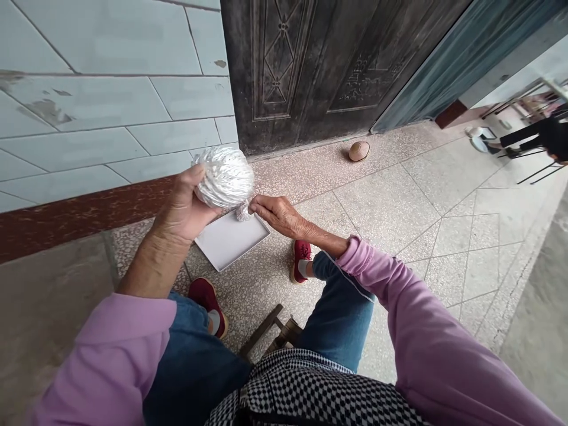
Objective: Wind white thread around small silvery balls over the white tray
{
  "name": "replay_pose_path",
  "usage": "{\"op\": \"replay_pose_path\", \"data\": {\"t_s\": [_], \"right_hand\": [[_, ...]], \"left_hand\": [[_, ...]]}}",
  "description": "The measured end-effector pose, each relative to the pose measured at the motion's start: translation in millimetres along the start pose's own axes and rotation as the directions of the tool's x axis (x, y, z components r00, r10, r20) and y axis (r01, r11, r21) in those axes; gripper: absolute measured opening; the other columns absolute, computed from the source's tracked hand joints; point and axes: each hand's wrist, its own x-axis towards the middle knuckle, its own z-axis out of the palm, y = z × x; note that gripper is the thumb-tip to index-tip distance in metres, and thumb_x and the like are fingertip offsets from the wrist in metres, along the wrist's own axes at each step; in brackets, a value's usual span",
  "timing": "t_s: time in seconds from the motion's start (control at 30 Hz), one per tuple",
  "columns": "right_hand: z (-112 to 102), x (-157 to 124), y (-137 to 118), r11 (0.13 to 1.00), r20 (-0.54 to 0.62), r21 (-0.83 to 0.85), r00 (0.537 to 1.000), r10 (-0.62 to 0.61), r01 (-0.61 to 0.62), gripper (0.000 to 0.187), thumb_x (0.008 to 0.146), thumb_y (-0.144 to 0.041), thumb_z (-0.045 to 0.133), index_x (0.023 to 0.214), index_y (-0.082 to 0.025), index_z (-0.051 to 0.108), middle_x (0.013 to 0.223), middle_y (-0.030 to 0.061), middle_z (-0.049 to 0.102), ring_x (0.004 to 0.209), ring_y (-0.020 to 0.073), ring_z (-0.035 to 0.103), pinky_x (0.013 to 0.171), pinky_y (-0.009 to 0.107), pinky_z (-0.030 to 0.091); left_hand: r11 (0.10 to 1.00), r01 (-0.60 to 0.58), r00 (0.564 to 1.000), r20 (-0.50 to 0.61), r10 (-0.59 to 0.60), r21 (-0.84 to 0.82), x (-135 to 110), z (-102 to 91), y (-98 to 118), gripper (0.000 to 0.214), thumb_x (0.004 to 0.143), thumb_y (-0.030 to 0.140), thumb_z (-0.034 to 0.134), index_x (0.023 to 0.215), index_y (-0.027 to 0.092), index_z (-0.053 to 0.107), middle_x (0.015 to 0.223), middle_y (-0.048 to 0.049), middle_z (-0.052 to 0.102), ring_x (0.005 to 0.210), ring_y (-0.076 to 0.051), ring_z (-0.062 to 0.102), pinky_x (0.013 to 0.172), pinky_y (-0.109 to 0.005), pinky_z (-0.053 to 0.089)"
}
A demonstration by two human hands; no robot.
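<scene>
A round ball of shiny white cord (225,177) is gripped in my left hand (180,207), the thumb on its near side and the fingers beneath. Just right of the ball, my right hand (281,218) is closed in a pinch on a small bunch of white cord (243,212). Below both hands a shallow white tray (218,255) lies on the floor. A thin white strand (350,277) hangs across my right knee below the sleeve.
A brown rounded object (359,151) lies on the floor by the dark carved door (306,65). A tiled wall (110,106) rises at the left. Part of a wooden stool (266,331) shows between my legs. At far right is a person (544,133) in dark clothes.
</scene>
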Motion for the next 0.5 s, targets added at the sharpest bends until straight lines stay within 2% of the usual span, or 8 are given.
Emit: {"op": "replay_pose_path", "data": {"t_s": [0.1,0.23,0.3,0.4,0.47,0.5], "right_hand": [[5,-3,-3,0.999,0.056,-0.003,0.998,-0.042,0.043,0.032,0.132,-0.027,0.07,0.1,-0.023,0.069,0.096,0.002,0.071,0.09,0.0217,0.064,0.091,0.034,0.045],[9,-8,-12,0.994,0.103,0.043,0.989,-0.106,0.102,0.037,0.133,-0.037,0.071,0.099,-0.024,0.066,0.091,0.0007,0.066,0.087,0.0212,0.061,0.087,0.034,0.044],[7,-12,-22,0.991,0.126,0.071,0.985,-0.12,0.112,0.041,0.133,-0.047,0.074,0.098,-0.025,0.066,0.089,0.0008,0.065,0.086,0.0223,0.06,0.084,0.034,0.045],[-6,-17,-39,0.993,0.109,0.094,0.991,-0.083,0.073,0.04,0.13,-0.052,0.079,0.1,-0.026,0.072,0.091,0.0032,0.068,0.088,0.0254,0.063,0.082,0.036,0.049],[-20,-16,-48,0.994,0.023,0.106,0.999,-0.03,0.027,0.037,0.128,-0.05,0.082,0.1,-0.028,0.075,0.095,0.0055,0.071,0.093,0.0277,0.064,0.081,0.037,0.052],[-28,-14,-50,0.994,-0.029,0.112,1.0,-0.007,0.01,0.037,0.127,-0.05,0.085,0.099,-0.028,0.075,0.097,0.0065,0.072,0.095,0.0285,0.065,0.08,0.036,0.052]], "left_hand": [[0.998,0.01,0.999,-0.052,-0.007,0.058,4,-8.2,-4,0.079,0.086,0.065,0.106,0.144,0.017,0.081,0.153,-0.0241,0.085,0.169,-0.054,0.063,0.129,-0.063,0.067],[0.984,0.026,0.996,-0.085,-0.011,0.176,8,-14.3,-9,0.07,0.083,0.059,0.109,0.132,0.02,0.077,0.13,-0.0153,0.084,0.137,-0.042,0.074,0.113,-0.055,0.066],[0.95,0.009,0.992,-0.119,0.03,0.312,12,-16.1,-12,0.074,0.078,0.051,0.113,0.134,0.022,0.075,0.129,-0.0109,0.082,0.131,-0.038,0.07,0.116,-0.053,0.062],[0.815,-0.051,0.985,-0.105,0.136,0.577,18,-20.6,-17,0.086,0.068,0.044,0.119,0.139,0.023,0.076,0.139,-0.0092,0.08,0.138,-0.04,0.067,0.13,-0.055,0.054],[0.766,-0.049,0.993,-0.05,0.105,0.64,21,-24.7,-23,0.083,0.071,0.051,0.118,0.139,0.023,0.078,0.139,-0.0096,0.081,0.14,-0.043,0.068,0.131,-0.057,0.054],[0.78,-0.033,0.998,-0.015,0.054,0.625,21,-26.5,-27,0.079,0.075,0.055,0.115,0.139,0.023,0.08,0.135,-0.0096,0.082,0.138,-0.044,0.07,0.128,-0.056,0.057]]}}
